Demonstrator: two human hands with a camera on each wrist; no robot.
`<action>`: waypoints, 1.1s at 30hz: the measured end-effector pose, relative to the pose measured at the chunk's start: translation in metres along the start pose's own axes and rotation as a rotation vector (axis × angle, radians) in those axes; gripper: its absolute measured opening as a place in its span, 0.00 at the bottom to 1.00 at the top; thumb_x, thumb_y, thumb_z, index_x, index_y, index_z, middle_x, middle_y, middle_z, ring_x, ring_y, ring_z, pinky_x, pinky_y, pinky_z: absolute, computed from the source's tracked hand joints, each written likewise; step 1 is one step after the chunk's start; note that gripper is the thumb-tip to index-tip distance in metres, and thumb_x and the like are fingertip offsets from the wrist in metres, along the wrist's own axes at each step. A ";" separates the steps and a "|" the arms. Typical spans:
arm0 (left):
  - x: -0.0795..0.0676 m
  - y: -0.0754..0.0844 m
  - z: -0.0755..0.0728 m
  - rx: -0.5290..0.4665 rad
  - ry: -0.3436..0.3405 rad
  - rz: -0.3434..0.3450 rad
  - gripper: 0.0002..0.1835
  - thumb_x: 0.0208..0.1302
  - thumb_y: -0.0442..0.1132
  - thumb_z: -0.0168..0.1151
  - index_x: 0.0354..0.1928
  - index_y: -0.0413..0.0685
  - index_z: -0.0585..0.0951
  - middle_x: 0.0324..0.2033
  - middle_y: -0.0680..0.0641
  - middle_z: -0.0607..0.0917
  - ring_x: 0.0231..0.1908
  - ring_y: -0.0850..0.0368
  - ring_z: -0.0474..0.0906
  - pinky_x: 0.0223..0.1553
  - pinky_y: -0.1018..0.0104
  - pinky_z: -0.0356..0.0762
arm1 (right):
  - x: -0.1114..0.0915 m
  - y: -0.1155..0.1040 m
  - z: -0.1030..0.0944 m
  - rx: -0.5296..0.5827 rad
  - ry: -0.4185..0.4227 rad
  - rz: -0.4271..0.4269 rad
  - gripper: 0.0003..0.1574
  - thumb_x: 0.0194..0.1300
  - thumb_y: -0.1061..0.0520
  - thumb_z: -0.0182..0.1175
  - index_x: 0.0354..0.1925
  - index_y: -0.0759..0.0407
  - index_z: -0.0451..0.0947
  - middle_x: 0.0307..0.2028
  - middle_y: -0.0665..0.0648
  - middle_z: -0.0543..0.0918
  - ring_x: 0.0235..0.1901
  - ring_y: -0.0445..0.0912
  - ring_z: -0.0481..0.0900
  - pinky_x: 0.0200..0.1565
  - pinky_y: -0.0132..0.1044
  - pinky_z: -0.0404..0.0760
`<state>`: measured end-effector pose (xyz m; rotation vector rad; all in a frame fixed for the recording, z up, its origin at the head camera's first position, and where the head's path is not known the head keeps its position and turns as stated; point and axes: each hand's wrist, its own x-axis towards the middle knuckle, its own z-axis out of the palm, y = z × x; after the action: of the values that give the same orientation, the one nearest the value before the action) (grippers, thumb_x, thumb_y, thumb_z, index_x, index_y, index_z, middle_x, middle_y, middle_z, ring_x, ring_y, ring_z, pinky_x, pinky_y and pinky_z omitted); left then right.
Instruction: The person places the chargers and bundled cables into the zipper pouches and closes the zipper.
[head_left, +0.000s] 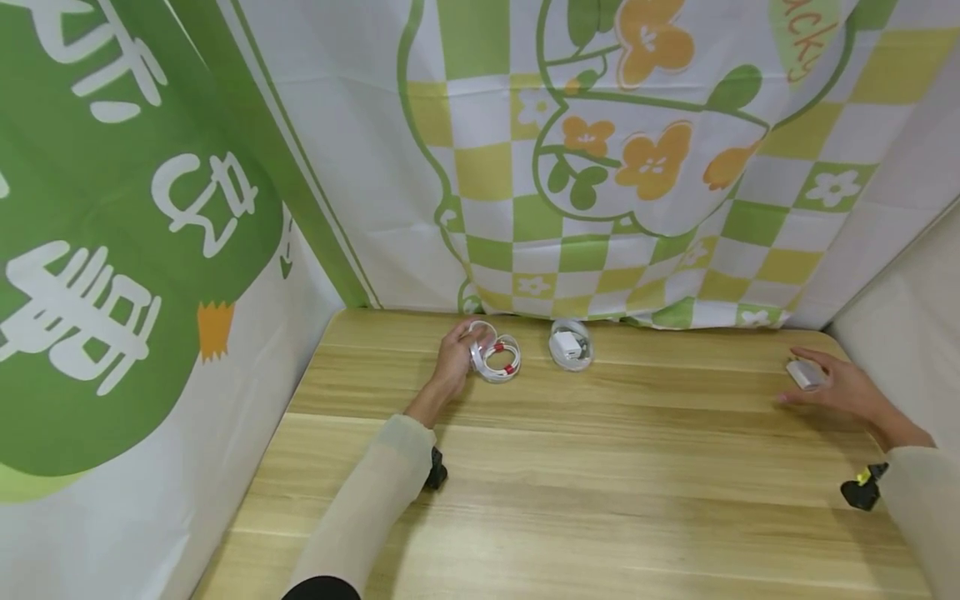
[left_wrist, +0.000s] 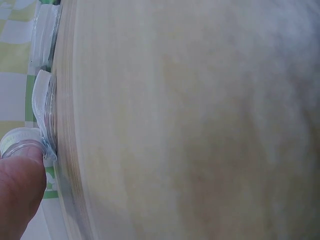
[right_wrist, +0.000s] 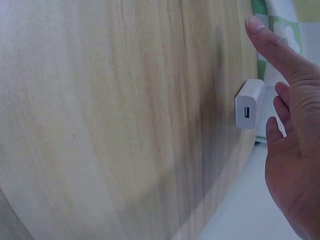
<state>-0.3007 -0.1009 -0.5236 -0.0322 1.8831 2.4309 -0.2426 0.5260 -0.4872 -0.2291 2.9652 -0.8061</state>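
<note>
At the table's back edge my left hand (head_left: 452,360) grips the rim of a small round clear zip pouch (left_wrist: 22,135). A white cable (head_left: 501,360), coiled and tied with red bands, lies beside the fingers, apparently in the pouch's other half. In the left wrist view, my thumb presses on the curved zipper edge. Far to the right, my right hand (head_left: 847,390) spreads thumb and fingers around a white USB charger (head_left: 806,375). The right wrist view shows the charger (right_wrist: 248,105) on the table, its port facing the camera, with a gap between it and the fingers.
A second round clear pouch (head_left: 570,346), containing a white charger block and cable, lies right of the cable coil. The wooden table (head_left: 600,483) meets a printed cloth (head_left: 555,258) at its back edge. A green and white hanging (head_left: 135,250) borders the left side.
</note>
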 end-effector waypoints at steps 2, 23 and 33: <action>0.000 0.000 0.000 0.004 -0.003 0.001 0.25 0.84 0.33 0.45 0.77 0.31 0.64 0.70 0.29 0.74 0.69 0.33 0.75 0.67 0.54 0.79 | 0.001 0.003 0.001 -0.020 0.016 0.007 0.63 0.56 0.48 0.82 0.76 0.74 0.61 0.66 0.90 0.66 0.54 0.76 0.75 0.43 0.55 0.80; 0.001 0.000 0.001 -0.008 0.003 0.003 0.25 0.84 0.32 0.46 0.76 0.29 0.65 0.69 0.28 0.74 0.69 0.34 0.75 0.67 0.55 0.79 | 0.000 0.015 0.008 -0.068 0.085 -0.017 0.54 0.58 0.48 0.81 0.69 0.77 0.70 0.54 0.85 0.78 0.39 0.54 0.78 0.32 0.30 0.70; 0.000 0.000 0.000 -0.012 -0.005 0.004 0.25 0.84 0.32 0.47 0.76 0.30 0.65 0.69 0.28 0.74 0.70 0.34 0.74 0.69 0.53 0.77 | 0.000 0.018 0.015 -0.109 0.161 -0.081 0.44 0.56 0.53 0.81 0.62 0.75 0.77 0.59 0.85 0.77 0.47 0.70 0.82 0.35 0.26 0.68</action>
<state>-0.3004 -0.1004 -0.5239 -0.0229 1.8679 2.4428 -0.2433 0.5333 -0.5094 -0.3050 3.1742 -0.7029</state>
